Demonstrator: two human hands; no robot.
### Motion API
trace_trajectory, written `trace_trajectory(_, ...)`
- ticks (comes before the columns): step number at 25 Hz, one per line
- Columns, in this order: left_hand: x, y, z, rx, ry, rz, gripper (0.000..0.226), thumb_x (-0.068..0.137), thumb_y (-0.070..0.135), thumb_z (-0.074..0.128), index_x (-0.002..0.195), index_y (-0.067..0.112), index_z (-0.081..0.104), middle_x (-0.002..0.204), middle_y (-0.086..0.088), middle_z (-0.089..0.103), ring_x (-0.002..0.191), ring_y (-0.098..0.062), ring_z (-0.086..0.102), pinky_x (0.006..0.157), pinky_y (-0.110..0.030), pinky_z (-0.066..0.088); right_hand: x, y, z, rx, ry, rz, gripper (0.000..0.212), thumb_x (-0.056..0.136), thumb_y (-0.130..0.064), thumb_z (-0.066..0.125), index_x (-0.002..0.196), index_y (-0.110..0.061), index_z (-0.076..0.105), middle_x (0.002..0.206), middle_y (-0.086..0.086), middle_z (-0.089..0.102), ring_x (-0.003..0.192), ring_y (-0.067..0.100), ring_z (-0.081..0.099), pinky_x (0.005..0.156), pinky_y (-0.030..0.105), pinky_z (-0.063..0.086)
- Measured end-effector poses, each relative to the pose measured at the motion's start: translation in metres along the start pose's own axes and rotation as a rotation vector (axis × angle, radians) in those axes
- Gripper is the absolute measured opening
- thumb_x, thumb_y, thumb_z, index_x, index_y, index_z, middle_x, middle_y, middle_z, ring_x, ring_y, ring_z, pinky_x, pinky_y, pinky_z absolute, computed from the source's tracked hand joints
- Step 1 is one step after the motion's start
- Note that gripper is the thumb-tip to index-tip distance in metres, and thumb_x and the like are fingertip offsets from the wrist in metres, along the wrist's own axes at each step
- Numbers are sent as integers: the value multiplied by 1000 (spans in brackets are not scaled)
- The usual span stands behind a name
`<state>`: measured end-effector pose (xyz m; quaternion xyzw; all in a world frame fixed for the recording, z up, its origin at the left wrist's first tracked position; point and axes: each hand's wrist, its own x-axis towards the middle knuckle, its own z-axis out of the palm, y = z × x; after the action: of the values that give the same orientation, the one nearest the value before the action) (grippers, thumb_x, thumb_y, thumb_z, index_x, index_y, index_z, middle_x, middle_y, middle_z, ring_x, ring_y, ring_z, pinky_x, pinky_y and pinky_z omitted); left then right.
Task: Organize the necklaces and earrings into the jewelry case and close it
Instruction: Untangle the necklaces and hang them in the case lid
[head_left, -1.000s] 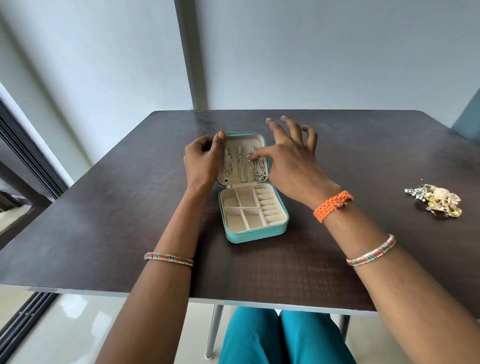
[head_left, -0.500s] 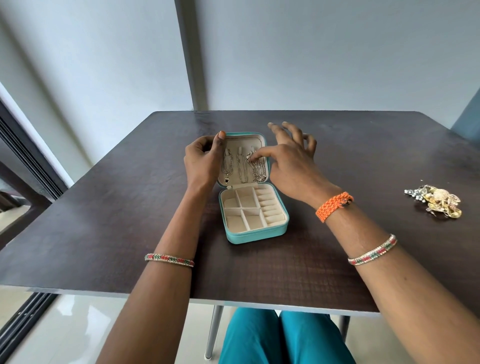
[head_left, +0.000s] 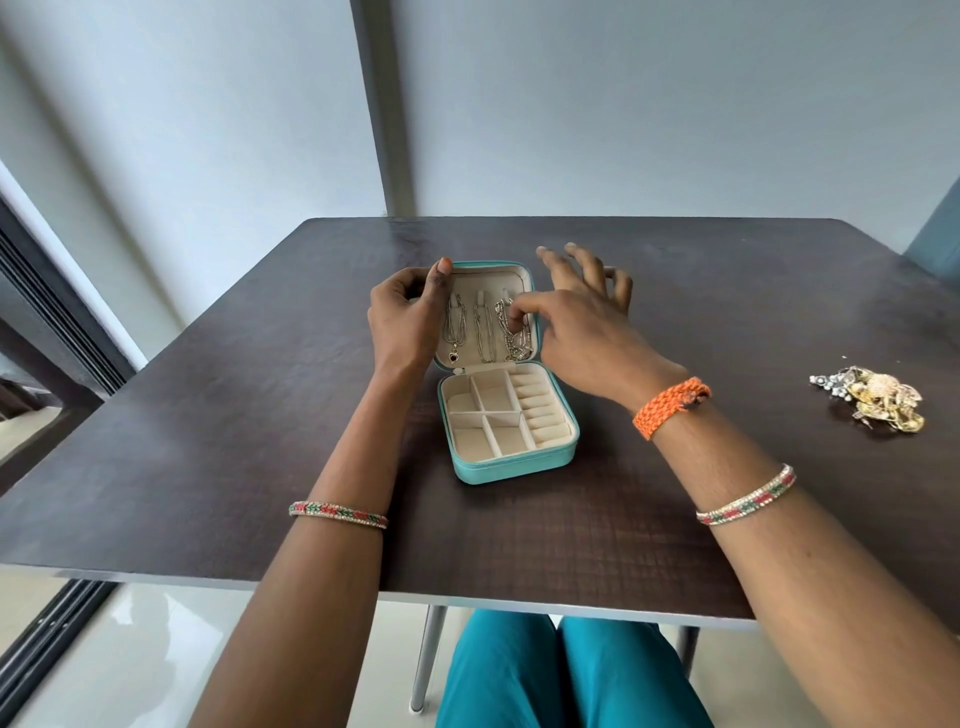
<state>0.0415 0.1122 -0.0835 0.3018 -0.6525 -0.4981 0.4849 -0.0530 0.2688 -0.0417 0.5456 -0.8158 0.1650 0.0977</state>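
A small teal jewelry case (head_left: 511, 465) lies open in the middle of the dark table, its cream tray of compartments bare. Three silver necklaces hang inside the raised lid (head_left: 491, 275): one with a small dark pendant (head_left: 455, 332), a plain chain (head_left: 486, 332), and a chunky chain (head_left: 517, 343) at the right. My left hand (head_left: 408, 317) grips the lid's left edge, thumb on its top corner. My right hand (head_left: 576, 319) pinches the chunky chain near its hook, the other fingers spread. A heap of gold and silver earrings (head_left: 878, 397) lies far right on the table.
The dark wood-grain table (head_left: 208, 415) ends in a pale front edge close to my lap. A grey wall with a vertical post stands behind it. A dark window frame runs along the left. A teal-grey chair corner (head_left: 935, 239) shows at the far right.
My right hand's thumb and forefinger have closed on the chunky chain in the lid, and its spread fingers shifted slightly. My left hand and the case have stayed put.
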Motion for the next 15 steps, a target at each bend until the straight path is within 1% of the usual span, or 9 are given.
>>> trace_trajectory(3,0,0,-1,12,4,-8,27,86,41,64,74,17,68,59,10,58,58,-5,48,62,-27,41,-1,-2,-7,-83,8,-44,40,83,-6,57,102,-39,70,160,2,11,146,26,-7,114,53,0)
trace_trajectory(6,-1,1,-1,31,16,-21,26,87,39,64,70,19,67,59,9,58,58,-6,48,62,-27,41,-4,-6,-9,-165,-24,-78,38,82,-8,56,103,-36,71,161,0,6,146,26,-15,114,56,-7)
trace_trajectory(9,0,2,0,37,17,-24,26,88,38,64,70,20,66,60,8,59,59,-7,49,62,-27,41,-4,-7,-10,-182,-34,-91,36,83,-8,56,100,-35,72,161,0,5,146,27,-15,113,57,-8)
trace_trajectory(13,0,1,0,30,7,-20,27,86,42,63,68,22,66,60,8,59,61,-8,49,64,-31,42,-4,-4,-11,-122,-84,-33,39,81,-3,55,99,-36,68,161,5,1,145,31,-16,114,57,-7)
trace_trajectory(15,0,0,1,27,4,-17,27,85,43,63,68,22,66,59,9,59,60,-8,49,63,-30,42,-5,-5,-10,-96,-113,-15,39,80,-1,53,97,-33,65,160,7,-1,145,31,-16,114,58,-6)
